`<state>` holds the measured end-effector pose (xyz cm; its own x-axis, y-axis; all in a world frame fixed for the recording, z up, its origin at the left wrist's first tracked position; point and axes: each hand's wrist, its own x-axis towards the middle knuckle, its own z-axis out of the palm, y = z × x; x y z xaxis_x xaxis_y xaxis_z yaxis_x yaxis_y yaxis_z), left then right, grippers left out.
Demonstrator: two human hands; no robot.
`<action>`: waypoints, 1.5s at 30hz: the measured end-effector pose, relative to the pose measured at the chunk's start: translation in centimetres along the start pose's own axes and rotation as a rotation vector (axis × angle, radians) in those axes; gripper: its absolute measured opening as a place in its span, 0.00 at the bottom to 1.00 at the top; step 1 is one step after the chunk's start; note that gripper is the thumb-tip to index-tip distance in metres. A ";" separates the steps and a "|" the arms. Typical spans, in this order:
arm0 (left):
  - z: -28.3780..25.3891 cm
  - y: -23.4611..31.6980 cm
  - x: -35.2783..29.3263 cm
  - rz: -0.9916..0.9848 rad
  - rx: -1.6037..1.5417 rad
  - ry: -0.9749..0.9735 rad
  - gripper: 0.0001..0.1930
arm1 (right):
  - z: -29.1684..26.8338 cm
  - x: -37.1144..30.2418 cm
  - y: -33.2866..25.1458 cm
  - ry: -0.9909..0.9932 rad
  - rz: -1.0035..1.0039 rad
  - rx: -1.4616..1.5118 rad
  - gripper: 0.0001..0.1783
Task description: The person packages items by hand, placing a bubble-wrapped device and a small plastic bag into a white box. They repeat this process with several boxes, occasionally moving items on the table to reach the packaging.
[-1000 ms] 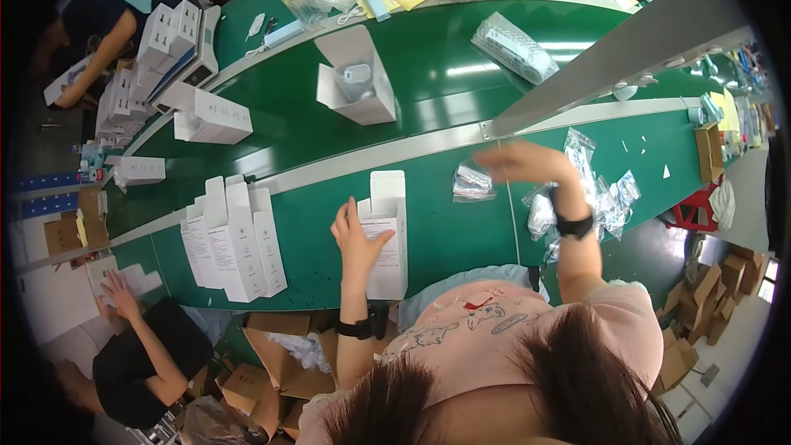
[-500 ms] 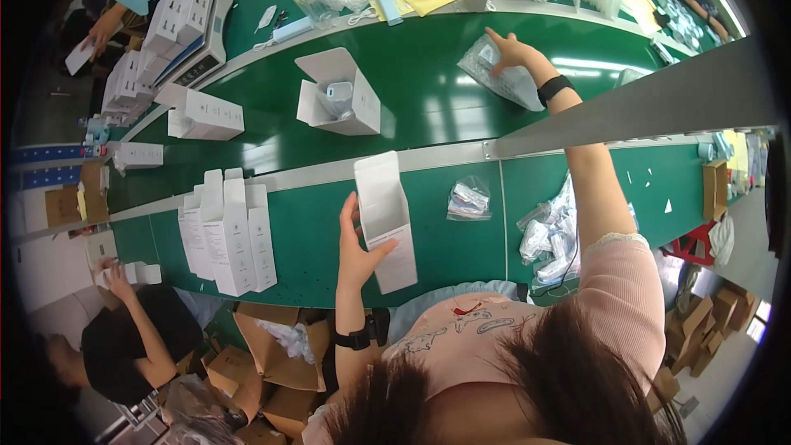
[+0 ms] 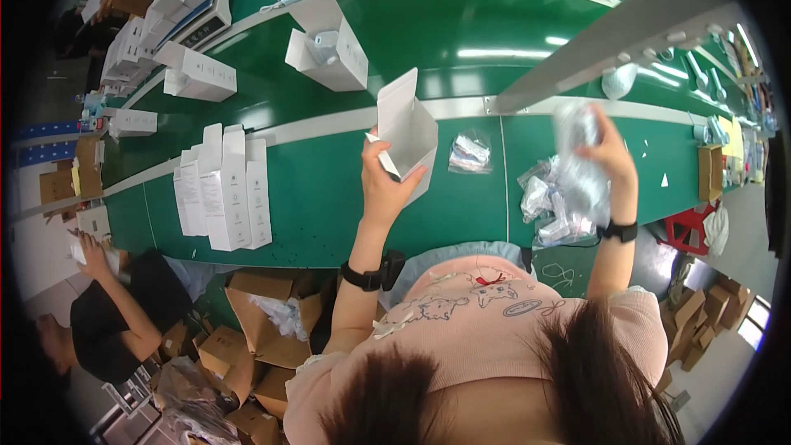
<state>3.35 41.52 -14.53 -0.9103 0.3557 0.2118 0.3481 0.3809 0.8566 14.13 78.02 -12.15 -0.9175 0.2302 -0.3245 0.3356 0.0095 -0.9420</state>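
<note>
My left hand grips an open white carton around its lower part, with the flaps up and the opening tilted toward me; its inside looks bare. In my right hand is a clear bubble-wrap bag, smeared by motion, its contents hard to make out. It hangs above a heap of clear plastic bags with white items. Between the hands lies a small clear bag of white pieces. Upright white cartons stand in a group left of my left hand.
Across the metal rail, an open carton holds a pale blue-and-white device. Another open carton lies farther left. A grey metal post slants over the right side. Co-workers sit at the left. Cardboard boxes stand below the table edge.
My right hand has picked up the bubble-wrap bag from the far belt and brought it nearer. My left hand has lifted and tilted the carton, shifting slightly right.
</note>
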 end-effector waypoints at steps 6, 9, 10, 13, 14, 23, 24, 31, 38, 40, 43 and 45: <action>1.2 -0.5 -1.8 0.003 -0.228 0.134 0.37 | 14.9 -1.9 -6.6 0.053 -0.352 0.698 0.40; 1.4 0.8 -2.5 -0.080 -0.027 0.160 0.36 | 20.5 0.7 -10.6 0.310 -0.464 0.892 0.35; 1.5 1.2 -2.6 -0.119 0.074 0.179 0.35 | 21.7 1.7 -10.5 0.312 -0.470 0.896 0.35; 2.2 0.8 -3.3 -0.069 -0.001 0.244 0.35 | 24.9 3.5 -7.8 0.598 -0.667 0.332 0.31; 2.1 0.8 -3.4 -0.049 -0.039 0.276 0.35 | 25.8 3.5 -7.2 0.644 -0.799 0.182 0.31; 1.8 -0.4 -4.9 0.108 -0.057 0.397 0.36 | 25.0 0.6 -7.2 0.219 -0.935 -0.696 0.25; 1.9 -0.3 -4.8 0.088 -0.053 0.376 0.36 | 24.6 0.2 -7.1 0.091 -1.001 -0.725 0.25; -0.6 1.8 -3.3 0.017 -0.152 0.449 0.37 | 19.2 2.2 -0.2 0.257 -0.567 -0.045 0.27; 1.6 -2.9 -5.6 0.329 -0.014 0.225 0.40 | 17.9 2.6 10.9 0.186 -0.435 -1.080 0.28; 2.1 -3.2 -5.3 0.358 -0.092 0.280 0.40 | 17.3 3.1 10.9 0.053 -0.312 -0.834 0.29; 1.1 -1.4 -4.2 0.327 -0.082 0.277 0.35 | 17.2 3.5 9.1 0.206 -0.282 -0.307 0.26; -0.7 1.5 -3.9 0.213 0.029 0.218 0.28 | 17.5 2.5 5.7 0.269 -0.247 -0.045 0.24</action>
<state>7.27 40.11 -13.78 -0.8417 0.2397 0.4837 0.5396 0.3424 0.7692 10.04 61.59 -19.81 -0.8849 0.4633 -0.0475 0.1252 0.1383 -0.9824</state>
